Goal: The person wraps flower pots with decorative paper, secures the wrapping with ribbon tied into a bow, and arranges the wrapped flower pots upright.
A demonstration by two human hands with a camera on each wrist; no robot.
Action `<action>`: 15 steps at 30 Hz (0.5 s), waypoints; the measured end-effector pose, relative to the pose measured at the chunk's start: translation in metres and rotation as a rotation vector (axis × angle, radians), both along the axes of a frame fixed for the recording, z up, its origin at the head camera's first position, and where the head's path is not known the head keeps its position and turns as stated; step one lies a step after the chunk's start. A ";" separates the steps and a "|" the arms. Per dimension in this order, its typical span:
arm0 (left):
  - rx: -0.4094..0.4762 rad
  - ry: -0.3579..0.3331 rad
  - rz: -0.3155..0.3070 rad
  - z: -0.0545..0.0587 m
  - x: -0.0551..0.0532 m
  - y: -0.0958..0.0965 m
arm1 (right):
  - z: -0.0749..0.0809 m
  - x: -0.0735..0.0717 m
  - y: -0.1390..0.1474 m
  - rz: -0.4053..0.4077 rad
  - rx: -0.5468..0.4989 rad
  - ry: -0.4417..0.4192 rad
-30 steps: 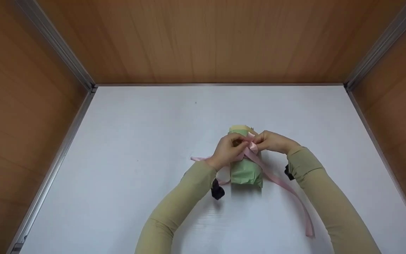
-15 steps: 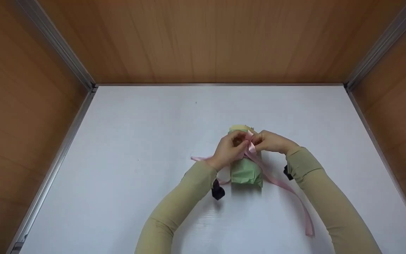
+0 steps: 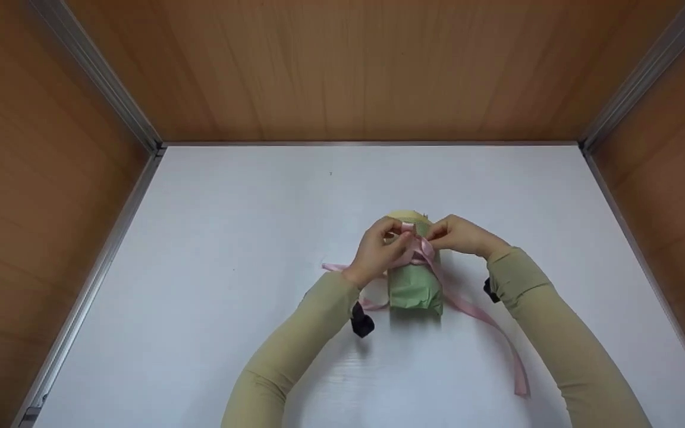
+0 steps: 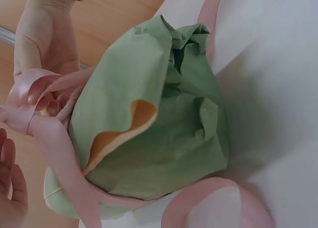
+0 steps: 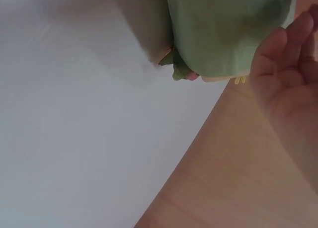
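Observation:
A bundle wrapped in green paper (image 3: 415, 288) lies on the table, its creased, folded end (image 4: 164, 138) facing the left wrist camera. Pink ribbon (image 4: 62, 153) runs round its middle and crosses on top in a loose knot with a loop. My left hand (image 3: 372, 252) pinches a short pink piece of the ribbon between thumb and fingers, above the bundle's left side. On the right, my right hand (image 3: 467, 236) pinches the ribbon by the knot; in the left wrist view its fingers are partly hidden behind the loop. A green leaf (image 5: 181, 69) peeks out at the bundle's far end.
One long ribbon tail (image 3: 512, 351) trails over the white table (image 3: 229, 238) to the front right; a shorter end (image 3: 333, 267) sticks out left. Wood-look panels (image 3: 342, 71) with metal edging enclose the table at the back and sides.
My left hand has shifted slightly left and up, drawing its piece of ribbon left. My right hand has moved a little up and right. The bundle stays in place.

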State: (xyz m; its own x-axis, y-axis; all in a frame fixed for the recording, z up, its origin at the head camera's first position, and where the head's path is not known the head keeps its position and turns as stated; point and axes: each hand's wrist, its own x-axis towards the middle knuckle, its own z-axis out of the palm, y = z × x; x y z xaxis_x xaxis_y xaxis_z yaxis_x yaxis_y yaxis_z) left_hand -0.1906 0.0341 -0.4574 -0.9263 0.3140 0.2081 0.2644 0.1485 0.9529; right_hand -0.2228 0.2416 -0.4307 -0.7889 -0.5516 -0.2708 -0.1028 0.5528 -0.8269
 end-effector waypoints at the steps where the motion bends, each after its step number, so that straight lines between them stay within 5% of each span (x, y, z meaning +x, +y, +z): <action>1: -0.008 -0.001 0.004 0.000 0.000 -0.002 | 0.001 0.000 0.002 -0.021 0.000 0.006; 15: -0.095 -0.129 -0.008 -0.003 -0.001 -0.029 | 0.002 0.001 0.024 -0.134 0.006 0.038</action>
State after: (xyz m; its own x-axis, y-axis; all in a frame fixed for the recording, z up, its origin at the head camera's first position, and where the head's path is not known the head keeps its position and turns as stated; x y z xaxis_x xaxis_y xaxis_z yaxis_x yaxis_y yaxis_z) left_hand -0.1919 0.0048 -0.4600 -0.9407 0.3344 0.0566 0.1423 0.2378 0.9608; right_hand -0.2219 0.2652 -0.4287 -0.8651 -0.4393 -0.2420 -0.0594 0.5688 -0.8203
